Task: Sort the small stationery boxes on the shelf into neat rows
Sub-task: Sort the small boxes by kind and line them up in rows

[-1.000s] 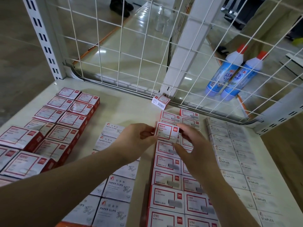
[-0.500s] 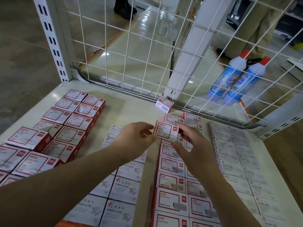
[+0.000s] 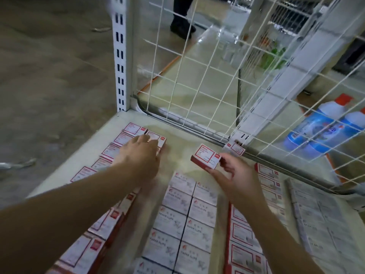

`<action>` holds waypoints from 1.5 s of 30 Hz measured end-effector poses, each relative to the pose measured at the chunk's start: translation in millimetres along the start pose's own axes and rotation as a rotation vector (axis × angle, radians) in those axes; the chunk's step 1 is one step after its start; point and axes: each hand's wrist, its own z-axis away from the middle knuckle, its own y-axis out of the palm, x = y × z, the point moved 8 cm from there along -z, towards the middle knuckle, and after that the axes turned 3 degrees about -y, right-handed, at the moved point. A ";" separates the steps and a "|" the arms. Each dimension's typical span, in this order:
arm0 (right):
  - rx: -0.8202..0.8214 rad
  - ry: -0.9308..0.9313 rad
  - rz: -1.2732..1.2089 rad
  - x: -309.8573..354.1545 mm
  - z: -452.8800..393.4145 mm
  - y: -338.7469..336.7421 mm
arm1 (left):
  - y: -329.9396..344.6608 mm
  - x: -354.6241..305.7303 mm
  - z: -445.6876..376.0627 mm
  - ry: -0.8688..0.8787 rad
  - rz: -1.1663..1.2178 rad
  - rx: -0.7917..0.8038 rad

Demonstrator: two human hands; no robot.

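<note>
Two hands just split up: my left hand [image 3: 141, 150] now rests, fingers straight, on the far-left rows [image 3: 110, 153] while my right hand [image 3: 234, 175] pinches the red box [image 3: 206, 156] (placement's next, I'd guess).

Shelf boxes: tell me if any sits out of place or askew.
One does. A lone red-bordered box leans tilted against the wire mesh back, behind the rows and in none of them. The right hand holds another red-bordered box above the shelf, not yet placed.
</note>
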 end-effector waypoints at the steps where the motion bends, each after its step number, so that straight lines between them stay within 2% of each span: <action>1: 0.004 -0.007 0.013 4.7 -7.3 5.0 | -0.5 6.6 -2.9 -0.002 -0.025 0.017; 5: -0.019 -0.037 0.025 22.9 -35.0 18.8 | -1.0 27.9 -14.0 0.019 -0.073 0.042; 10: -0.016 0.015 -0.009 33.8 -71.3 37.4 | -0.3 35.1 -27.5 0.106 -0.042 0.066; 21: 0.050 0.044 0.020 41.9 -130.0 75.3 | 5.8 39.3 -39.7 0.153 0.001 0.006; 29: 0.097 0.102 -0.004 36.6 -142.8 97.1 | 4.8 43.1 -41.0 0.180 0.073 -0.025; 33: 0.057 0.151 -0.043 33.7 -146.2 98.2 | 6.2 45.9 -42.3 0.175 0.129 -0.013; 40: 0.019 0.102 -0.110 49.3 -156.9 119.1 | 6.1 45.6 -40.2 0.186 0.131 -0.016; 45: 0.060 0.078 -0.157 60.9 -161.8 136.0 | 6.4 45.9 -39.9 0.197 0.124 -0.028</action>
